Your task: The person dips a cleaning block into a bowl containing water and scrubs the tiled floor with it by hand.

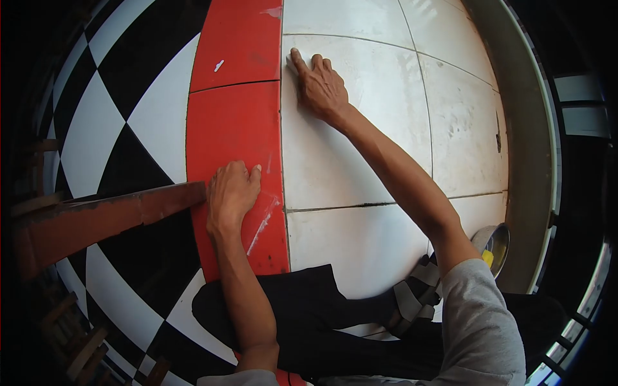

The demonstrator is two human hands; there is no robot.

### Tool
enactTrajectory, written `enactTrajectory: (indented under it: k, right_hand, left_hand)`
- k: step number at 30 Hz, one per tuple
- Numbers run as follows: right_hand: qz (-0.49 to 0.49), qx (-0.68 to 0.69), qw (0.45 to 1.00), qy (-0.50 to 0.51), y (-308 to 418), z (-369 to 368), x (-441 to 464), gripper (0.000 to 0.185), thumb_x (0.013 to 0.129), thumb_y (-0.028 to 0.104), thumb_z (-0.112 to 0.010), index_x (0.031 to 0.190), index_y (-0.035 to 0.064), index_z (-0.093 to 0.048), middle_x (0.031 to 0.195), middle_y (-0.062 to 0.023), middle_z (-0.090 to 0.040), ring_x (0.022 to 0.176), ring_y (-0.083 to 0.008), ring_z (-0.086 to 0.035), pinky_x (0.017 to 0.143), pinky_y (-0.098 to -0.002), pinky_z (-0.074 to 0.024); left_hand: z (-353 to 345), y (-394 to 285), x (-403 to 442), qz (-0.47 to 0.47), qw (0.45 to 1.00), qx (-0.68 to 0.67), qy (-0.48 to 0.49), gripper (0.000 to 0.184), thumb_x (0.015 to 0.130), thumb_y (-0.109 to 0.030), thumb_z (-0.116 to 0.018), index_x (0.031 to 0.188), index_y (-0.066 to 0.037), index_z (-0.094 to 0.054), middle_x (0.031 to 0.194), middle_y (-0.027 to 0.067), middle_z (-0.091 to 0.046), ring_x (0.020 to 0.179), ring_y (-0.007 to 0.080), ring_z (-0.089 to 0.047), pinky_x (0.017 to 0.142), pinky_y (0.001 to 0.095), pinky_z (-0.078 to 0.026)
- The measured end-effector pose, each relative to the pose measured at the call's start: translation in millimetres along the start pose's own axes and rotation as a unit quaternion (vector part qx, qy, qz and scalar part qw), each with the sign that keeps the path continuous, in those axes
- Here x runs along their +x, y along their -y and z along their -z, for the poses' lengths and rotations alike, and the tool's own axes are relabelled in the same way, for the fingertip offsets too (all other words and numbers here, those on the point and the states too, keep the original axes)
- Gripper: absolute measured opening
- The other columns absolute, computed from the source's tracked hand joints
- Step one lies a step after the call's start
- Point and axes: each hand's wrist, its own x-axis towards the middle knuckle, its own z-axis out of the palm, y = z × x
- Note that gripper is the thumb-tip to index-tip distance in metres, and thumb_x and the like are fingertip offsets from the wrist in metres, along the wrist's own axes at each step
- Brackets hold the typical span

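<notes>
My left hand [233, 196] rests on the red tile strip [235, 122], near the end of a brown wooden beam [161, 202]. Its fingers are bent and pressed together, the thumb lies a little apart, and nothing shows in it. Further forward, my right hand [322, 87] is on a white tile [360, 154] close to the seam with the red strip. The index finger stretches forward while the others curl under. A small grey sliver shows beside that index finger; whether it is a thin tool or a shadow I cannot tell.
Black and white checkered floor [93, 128] lies left of the red strip. A round metal bowl [499, 241] with something yellow [487, 258] inside stands by my right elbow. Along the right runs a pale ledge [531, 116]. My sandaled foot [415, 293] is below my right arm.
</notes>
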Motion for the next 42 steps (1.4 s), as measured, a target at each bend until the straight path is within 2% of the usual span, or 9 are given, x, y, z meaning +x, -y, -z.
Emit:
enactTrajectory:
  k: [7,12,14,19,26,29,31,39,42]
  right_hand:
    - [-0.192,0.034,0.971,-0.136,-65.1,9.4,66.1,0.065,0.086,0.013,-0.055,0.148,0.0028,-0.040,0.119,-0.0283,-0.054,0.111,-0.0407,-0.054,0.092,-0.0483,-0.0480]
    - [0.034,0.028,0.999,-0.012,-0.3,2.0,19.4,0.064,0.089,0.008,-0.049,0.152,0.0078,-0.037,0.138,-0.0267,-0.047,0.124,-0.0425,-0.050,0.102,-0.0488,-0.0435]
    - [0.058,-0.040,0.987,-0.142,-39.5,-8.9,22.0,0.062,0.089,0.007,-0.049,0.150,0.0043,-0.038,0.152,-0.0273,-0.037,0.136,-0.0445,-0.042,0.110,-0.0501,-0.0388]
    - [-0.163,-0.034,0.967,-0.191,-171.1,25.7,32.9,0.067,0.082,0.003,-0.056,0.146,-0.0064,-0.038,0.156,-0.0220,-0.036,0.139,-0.0393,-0.040,0.107,-0.0462,-0.0426]
    - [0.077,-0.064,0.995,-0.021,-108.6,36.0,-95.3,0.085,0.076,-0.002,-0.062,0.155,0.0168,-0.035,0.159,-0.0191,-0.033,0.143,-0.0376,-0.037,0.117,-0.0411,-0.0372]
    - [-0.012,-0.082,0.990,-0.118,-177.2,40.5,-46.8,0.078,0.079,0.000,-0.060,0.153,0.0129,-0.037,0.157,-0.0196,-0.035,0.139,-0.0375,-0.042,0.114,-0.0414,-0.0403]
    - [-0.184,-0.042,0.975,-0.121,-207.2,57.6,-11.1,0.071,0.085,0.005,-0.052,0.154,0.0124,-0.037,0.159,-0.0170,-0.034,0.140,-0.0367,-0.041,0.114,-0.0439,-0.0390]
    - [0.000,0.010,1.000,0.028,-80.3,37.6,-113.2,0.087,0.073,-0.005,-0.061,0.154,0.0167,-0.036,0.158,-0.0166,-0.035,0.131,-0.0368,-0.047,0.107,-0.0457,-0.0443]
    - [0.017,-0.083,0.994,-0.075,-131.6,36.5,-81.0,0.083,0.076,-0.002,-0.061,0.154,0.0147,-0.036,0.157,-0.0166,-0.038,0.128,-0.0364,-0.049,0.102,-0.0461,-0.0427]
  left_hand:
    - [1.6,-2.5,-1.4,0.010,1.000,0.006,0.018,0.038,0.095,-0.032,-0.060,0.081,0.003,-0.068,0.079,0.0225,-0.068,0.082,0.0414,-0.067,0.078,0.0512,-0.051]
    - [-3.5,-1.2,0.0,-0.018,1.000,0.009,-0.007,0.039,0.095,-0.031,-0.060,0.080,0.005,-0.067,0.080,0.0231,-0.068,0.083,0.0417,-0.068,0.078,0.0520,-0.051]
    - [8.8,-8.6,-2.2,0.006,1.000,0.012,0.021,0.038,0.095,-0.031,-0.060,0.082,0.005,-0.067,0.082,0.0232,-0.069,0.085,0.0414,-0.068,0.079,0.0517,-0.052]
    - [5.9,-3.9,-2.0,0.023,1.000,0.007,0.011,0.038,0.096,-0.031,-0.060,0.085,0.004,-0.068,0.083,0.0231,-0.069,0.087,0.0408,-0.069,0.079,0.0505,-0.052]
    - [7.4,-4.7,0.3,0.019,1.000,0.019,0.014,0.038,0.096,-0.032,-0.060,0.086,0.004,-0.068,0.085,0.0223,-0.070,0.088,0.0405,-0.068,0.081,0.0511,-0.052]
    - [2.9,-3.5,-2.7,0.024,0.999,0.023,0.019,0.038,0.096,-0.033,-0.060,0.086,0.003,-0.068,0.086,0.0216,-0.070,0.089,0.0399,-0.068,0.081,0.0512,-0.052]
    - [1.2,-1.9,-0.8,0.019,0.999,0.024,0.011,0.038,0.096,-0.033,-0.060,0.085,0.003,-0.068,0.086,0.0211,-0.070,0.088,0.0395,-0.068,0.081,0.0511,-0.052]
    - [4.5,-3.8,-1.4,0.028,0.999,0.011,0.016,0.037,0.097,-0.032,-0.059,0.086,0.003,-0.068,0.083,0.0212,-0.069,0.085,0.0392,-0.069,0.081,0.0503,-0.052]
    - [6.3,-4.1,-3.6,0.024,0.999,0.019,0.012,0.037,0.097,-0.032,-0.060,0.086,0.002,-0.068,0.082,0.0216,-0.069,0.084,0.0390,-0.069,0.081,0.0501,-0.052]
